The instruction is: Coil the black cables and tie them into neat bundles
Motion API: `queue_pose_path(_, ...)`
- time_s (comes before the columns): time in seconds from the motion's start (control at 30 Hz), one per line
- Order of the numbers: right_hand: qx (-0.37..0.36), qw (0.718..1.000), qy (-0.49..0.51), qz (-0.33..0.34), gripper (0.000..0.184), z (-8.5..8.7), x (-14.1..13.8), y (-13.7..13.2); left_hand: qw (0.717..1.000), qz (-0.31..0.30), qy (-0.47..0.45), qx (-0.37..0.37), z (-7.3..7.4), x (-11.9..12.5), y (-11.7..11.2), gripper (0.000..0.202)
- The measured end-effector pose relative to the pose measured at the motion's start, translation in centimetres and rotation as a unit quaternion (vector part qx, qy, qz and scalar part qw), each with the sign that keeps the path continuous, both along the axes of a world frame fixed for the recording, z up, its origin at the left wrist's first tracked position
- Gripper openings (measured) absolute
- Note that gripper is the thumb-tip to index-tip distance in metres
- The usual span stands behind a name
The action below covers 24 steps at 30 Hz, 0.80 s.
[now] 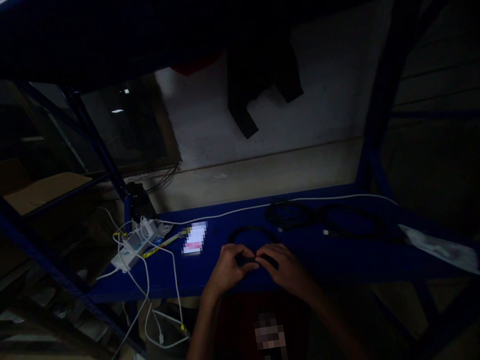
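Observation:
My left hand [230, 269] and my right hand [285, 268] meet over the front edge of the blue shelf [324, 260]. Both pinch a thin dark piece between thumb and fingers, their tips almost touching. It appears to belong to the black cable [251, 228], whose loop arches on the shelf just behind the fingers. The picture is too dark to show the pinched part clearly. Right of that loop lie two coiled black cables [290, 225] [368, 235], with small pale connectors showing at their near sides.
A lit phone [195, 238] lies left of my hands. Beyond it are a white power strip [131, 253] and tangled white cords [177, 285] hanging over the edge. A clear plastic bag [442, 249] rests at the right. Blue posts [97, 144] frame both sides.

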State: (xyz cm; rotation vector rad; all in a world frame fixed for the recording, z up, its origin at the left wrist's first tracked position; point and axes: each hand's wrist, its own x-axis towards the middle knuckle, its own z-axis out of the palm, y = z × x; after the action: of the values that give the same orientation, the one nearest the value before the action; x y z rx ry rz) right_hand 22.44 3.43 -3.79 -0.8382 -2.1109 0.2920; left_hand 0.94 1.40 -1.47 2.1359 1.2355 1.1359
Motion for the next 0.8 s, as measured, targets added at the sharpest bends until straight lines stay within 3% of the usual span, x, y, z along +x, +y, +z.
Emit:
queue_pose_path(0.33, 0.025, 1.0, -0.014, 0.007, 0.01, -0.27, 0.41, 0.04, 0.999, -0.015, -0.014, -0.025, 0.19, -0.16, -0.03, 0.015)
queue_pose_path(0.53, 0.028, 1.0, -0.002, 0.005, 0.013, -0.2, 0.42, -0.09, 0.999, -0.004, 0.035, 0.019, 0.03, -0.01, -0.02, 0.012)
queue_pose_path(0.8, -0.037, 0.998, 0.053, 0.024, 0.009, 0.63, 0.33, -0.38, 0.999, -0.016, 0.028, 0.03, -0.02, -0.11, 0.13, 0.009)
